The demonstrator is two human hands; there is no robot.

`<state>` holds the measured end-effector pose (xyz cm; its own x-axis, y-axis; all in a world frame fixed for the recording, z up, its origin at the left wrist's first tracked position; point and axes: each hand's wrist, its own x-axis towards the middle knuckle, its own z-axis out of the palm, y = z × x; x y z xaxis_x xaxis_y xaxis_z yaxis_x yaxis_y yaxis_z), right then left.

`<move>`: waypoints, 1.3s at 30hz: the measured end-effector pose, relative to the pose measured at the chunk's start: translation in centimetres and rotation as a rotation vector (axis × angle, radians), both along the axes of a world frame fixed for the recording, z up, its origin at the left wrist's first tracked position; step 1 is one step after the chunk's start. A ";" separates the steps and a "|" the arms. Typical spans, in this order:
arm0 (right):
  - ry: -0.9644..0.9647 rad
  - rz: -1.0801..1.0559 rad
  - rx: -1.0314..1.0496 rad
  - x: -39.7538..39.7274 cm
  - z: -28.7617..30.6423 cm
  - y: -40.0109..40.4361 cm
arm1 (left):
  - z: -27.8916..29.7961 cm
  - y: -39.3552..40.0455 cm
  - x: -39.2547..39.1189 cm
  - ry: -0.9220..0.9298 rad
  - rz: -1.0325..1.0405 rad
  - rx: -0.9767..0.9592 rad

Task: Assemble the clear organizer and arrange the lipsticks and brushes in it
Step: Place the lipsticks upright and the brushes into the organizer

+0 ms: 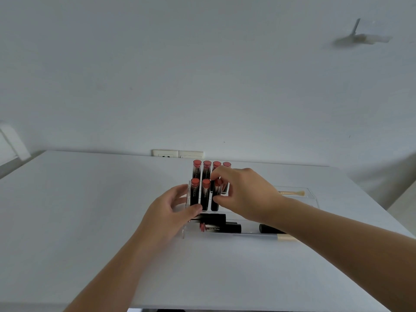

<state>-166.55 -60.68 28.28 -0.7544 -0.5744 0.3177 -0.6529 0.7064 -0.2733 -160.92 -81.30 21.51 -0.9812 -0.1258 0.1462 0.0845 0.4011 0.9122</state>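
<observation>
An upright lipstick [216, 194], third in the front row of the clear organizer [311, 194], was pinched between thumb and fingers of the right hand [243, 194], its long axis vertical. The organizer's left end was gripped by the left hand [173, 212]. Four lipsticks [207, 168] stood behind; others [221, 228] lay flat in the front tray, and a brush [292, 193] lay at the right, on the tabletop [90, 199].

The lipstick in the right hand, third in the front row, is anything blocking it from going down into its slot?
Nothing visible blocks it. The right hand pinches that lipstick, already upright beside its two front-row neighbours in the clear organizer. The slot's bottom is hidden behind the fingers and tubes.
</observation>
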 end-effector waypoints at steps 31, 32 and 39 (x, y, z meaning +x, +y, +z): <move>-0.023 -0.003 0.007 0.3 0.1 -0.1 | -0.3 -0.2 -0.2 -0.002 -0.013 -0.009; -0.025 -0.005 0.007 0.3 0.1 -0.1 | -0.3 -0.2 -0.2 -0.002 -0.012 -0.010; -0.036 0.001 -0.001 0.2 0.0 -0.1 | -0.2 -0.2 -0.1 0.003 -0.006 -0.034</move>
